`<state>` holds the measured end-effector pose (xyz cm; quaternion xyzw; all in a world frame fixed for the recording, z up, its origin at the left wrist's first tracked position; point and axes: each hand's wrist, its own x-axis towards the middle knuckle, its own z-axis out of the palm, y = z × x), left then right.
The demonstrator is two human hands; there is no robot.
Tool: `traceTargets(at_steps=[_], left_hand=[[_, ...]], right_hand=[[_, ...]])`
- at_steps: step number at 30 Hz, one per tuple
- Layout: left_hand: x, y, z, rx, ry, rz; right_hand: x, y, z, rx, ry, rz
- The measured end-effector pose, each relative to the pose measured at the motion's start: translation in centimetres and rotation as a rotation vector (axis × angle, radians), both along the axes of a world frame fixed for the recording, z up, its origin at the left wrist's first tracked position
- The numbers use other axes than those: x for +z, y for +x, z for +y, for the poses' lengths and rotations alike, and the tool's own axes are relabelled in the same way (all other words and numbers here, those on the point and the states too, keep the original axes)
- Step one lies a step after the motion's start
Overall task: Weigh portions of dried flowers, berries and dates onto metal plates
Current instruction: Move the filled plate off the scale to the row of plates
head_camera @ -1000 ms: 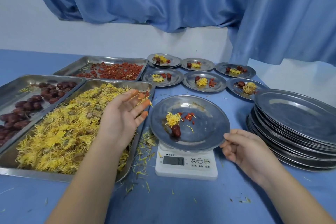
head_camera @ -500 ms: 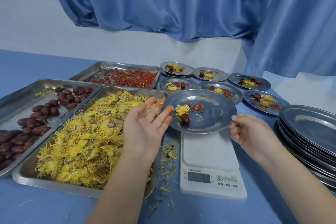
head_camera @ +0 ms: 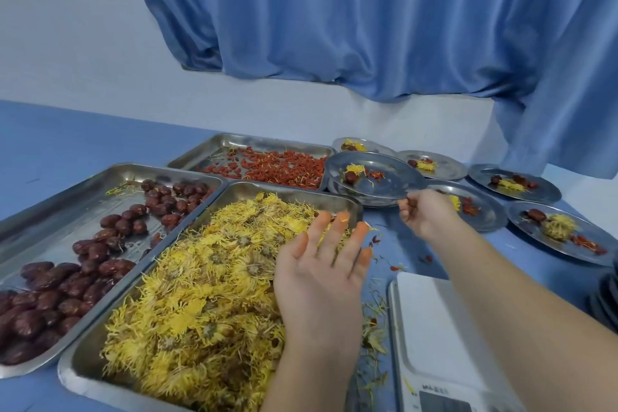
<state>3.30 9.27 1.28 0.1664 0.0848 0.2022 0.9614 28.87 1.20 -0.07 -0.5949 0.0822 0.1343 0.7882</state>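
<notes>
My right hand (head_camera: 423,214) pinches the near rim of a metal plate (head_camera: 388,190) that carries a small portion of yellow flower, a date and red berries. It holds the plate over another filled plate at the back, beside the berry tray (head_camera: 214,150). My left hand (head_camera: 326,264) hovers palm up, fingers straight, over the right end of the tray of yellow dried flowers (head_camera: 200,294). The white scale (head_camera: 434,328) at the lower right has a bare platform. Dark red dates fill the left tray (head_camera: 50,214).
Several filled plates (head_camera: 555,237) lie at the back right. The edge of a stack of bare plates (head_camera: 605,294) shows at the far right. Loose petals and berries litter the blue table (head_camera: 401,261) between tray and scale. A blue curtain hangs behind.
My right hand has lifted the filled plate off the scale and carried it back toward the row of filled plates. The left hand stayed over the flower tray. The view tilted up.
</notes>
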Motion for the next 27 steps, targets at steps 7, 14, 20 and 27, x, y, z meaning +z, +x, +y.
traceTargets(at_steps=[7, 14, 20, 27], left_hand=[[0.0, 0.1, 0.1, 0.000, -0.005, -0.008], [0.3, 0.0, -0.5, -0.001, 0.045, -0.002], [0.5, 0.0, -0.6, 0.009, 0.068, 0.024], [0.7, -0.2, -1.4, -0.007, 0.211, 0.039]], right_hand=[[-1.3, 2.8, 2.8, -0.083, -0.078, 0.059], [-1.2, 3.7, 2.6, 0.035, -0.192, 0.116], [0.5, 1.4, 1.2, 0.193, -0.223, 0.096], [4.3, -5.3, -3.6, 0.332, -0.282, -0.047]])
